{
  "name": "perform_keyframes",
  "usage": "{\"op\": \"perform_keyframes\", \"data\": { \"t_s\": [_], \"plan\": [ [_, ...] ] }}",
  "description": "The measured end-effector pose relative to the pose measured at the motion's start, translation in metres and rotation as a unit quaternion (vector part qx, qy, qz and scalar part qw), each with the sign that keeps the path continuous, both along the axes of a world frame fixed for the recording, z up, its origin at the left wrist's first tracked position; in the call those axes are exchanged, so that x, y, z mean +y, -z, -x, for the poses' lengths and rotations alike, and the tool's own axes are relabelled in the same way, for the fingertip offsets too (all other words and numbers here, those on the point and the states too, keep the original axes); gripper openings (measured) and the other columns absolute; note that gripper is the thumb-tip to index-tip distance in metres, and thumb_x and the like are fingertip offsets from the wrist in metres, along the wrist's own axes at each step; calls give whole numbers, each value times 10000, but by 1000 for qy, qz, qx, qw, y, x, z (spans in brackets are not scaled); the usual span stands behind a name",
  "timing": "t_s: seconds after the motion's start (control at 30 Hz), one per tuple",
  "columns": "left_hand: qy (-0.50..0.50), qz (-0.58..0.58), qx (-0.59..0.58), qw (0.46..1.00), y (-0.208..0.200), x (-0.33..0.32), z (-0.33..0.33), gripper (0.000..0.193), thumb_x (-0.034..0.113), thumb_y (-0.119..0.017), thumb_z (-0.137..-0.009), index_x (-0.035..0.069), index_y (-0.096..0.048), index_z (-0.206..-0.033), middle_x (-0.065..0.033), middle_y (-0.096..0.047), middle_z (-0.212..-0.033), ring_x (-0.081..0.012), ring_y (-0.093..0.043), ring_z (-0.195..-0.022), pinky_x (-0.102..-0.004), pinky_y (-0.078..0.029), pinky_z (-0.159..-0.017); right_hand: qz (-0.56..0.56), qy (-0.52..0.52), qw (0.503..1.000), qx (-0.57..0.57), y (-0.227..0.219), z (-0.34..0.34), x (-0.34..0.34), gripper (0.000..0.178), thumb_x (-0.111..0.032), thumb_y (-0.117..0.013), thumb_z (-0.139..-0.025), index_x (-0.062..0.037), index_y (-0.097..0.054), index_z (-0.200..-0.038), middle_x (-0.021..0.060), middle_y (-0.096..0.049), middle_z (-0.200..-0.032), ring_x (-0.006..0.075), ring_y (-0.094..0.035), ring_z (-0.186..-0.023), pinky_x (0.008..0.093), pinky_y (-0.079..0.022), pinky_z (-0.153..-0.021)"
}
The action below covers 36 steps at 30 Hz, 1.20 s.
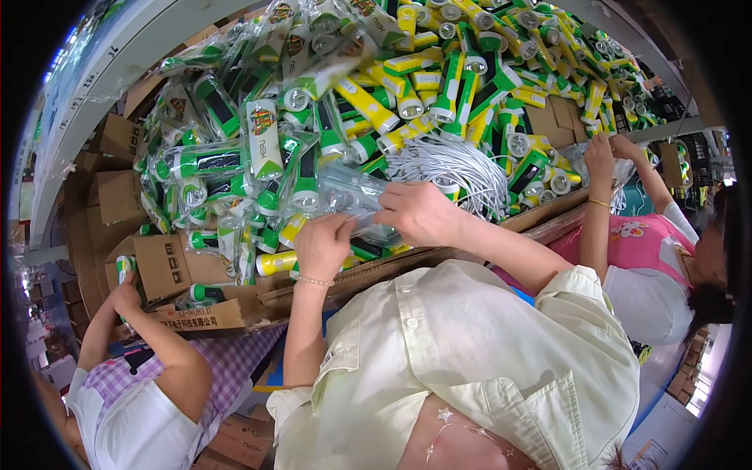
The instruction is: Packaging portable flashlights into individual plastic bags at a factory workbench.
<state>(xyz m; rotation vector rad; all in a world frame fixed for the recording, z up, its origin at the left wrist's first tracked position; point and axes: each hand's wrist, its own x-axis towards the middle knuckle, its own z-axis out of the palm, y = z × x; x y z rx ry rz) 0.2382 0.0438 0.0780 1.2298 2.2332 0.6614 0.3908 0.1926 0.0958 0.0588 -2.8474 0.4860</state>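
Note:
In the middle, my left hand [323, 244] and my right hand [419, 213] pinch a clear plastic bag [356, 186] stretched between them. Its contents, if any, are hard to make out. Just beyond my right hand lies a bundle of white cables [458, 168] on the heap. To the left, green and white flashlights in clear bags are piled up, among them one bagged flashlight [264, 139] facing up. A loose yellow flashlight [276, 262] lies beside my left hand. Farther back, loose yellow and green flashlights [368, 104] spread across the pile.
A cardboard edge [345, 286] runs along the near side of the heap. Open cardboard boxes [160, 265] stand at the left. One co-worker's hand [125, 296] holds a flashlight at the left; another co-worker's hands [601, 157] work at the right. A grey metal frame [74, 102] curves around the left.

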Motion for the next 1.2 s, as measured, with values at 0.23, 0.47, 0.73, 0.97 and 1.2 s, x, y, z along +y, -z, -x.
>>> {"op": "perform_keyframes", "data": {
  "t_s": [0.23,0.47,0.73,0.97,1.2],
  "plan": [
    [-107,43,134,984,18,-24,25,193,218,-616,-791,82,-700,-900,-147,-656,-845,-323,-627,-778,-405,-487,-680,-43,103,978,-175,11,-33,45,91,-211,-669,-694,-128,-651,-663,35,-549,-642,223,-564,-654,335,-471,-586],
    [-162,-16,69,984,47,-26,35,234,221,-637,-806,-5,-677,-848,-135,-621,-584,-225,-636,-524,-314,-468,-519,38,479,872,-97,25,-9,170,409,-498,-569,-810,-105,-679,-839,71,-675,-799,263,-652,-756,370,-501,-645],
    [-160,-69,14,985,43,-12,24,191,188,-674,-773,-3,-682,-779,-105,-612,-559,-177,-601,-479,-282,-440,-489,-52,513,852,-89,54,36,192,561,-495,-633,-675,-29,-649,-986,168,-654,-955,276,-624,-939,347,-489,-792],
    [-159,-40,-13,986,33,-6,27,248,238,-669,-777,-6,-673,-734,-98,-593,-534,-189,-563,-451,-305,-418,-481,732,222,644,2,-8,2,141,306,-265,-575,-827,-54,-611,-1046,57,-661,-933,113,-604,-777,215,-440,-728],
    [-131,-50,4,990,12,3,15,270,235,-662,-774,-27,-640,-713,-115,-504,-485,-163,-456,-412,-312,-369,-460,487,123,860,91,-28,3,48,374,-3,-659,-756,-45,-573,-1117,78,-640,-1041,183,-600,-970,307,-457,-874]
  ]
}}
